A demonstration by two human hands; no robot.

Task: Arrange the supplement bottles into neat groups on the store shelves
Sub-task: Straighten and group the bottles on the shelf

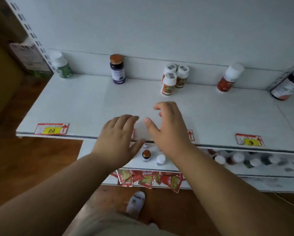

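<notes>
While each hand hovers released — left hand (pixel 118 140), right hand (pixel 168 126) — bottles (pixel 174 77) dot the white shelf (pixel 84 106).

I have one view only, from a wide-angle camera worn on the person's head. It looks forward and steeply down onto a white store shelf (pixel 84 103), whose front edge crosses the middle of the frame. The shelf's back panel fills the top; lower shelves and the wooden floor (pixel 40 159) fill the bottom. The camera sits close: both forearms enter from the bottom corners, the left hand (pixel 116 138) and right hand (pixel 168 126) near centre. Straight lines bow toward the edges. With no second view, nothing overlaps.
</notes>
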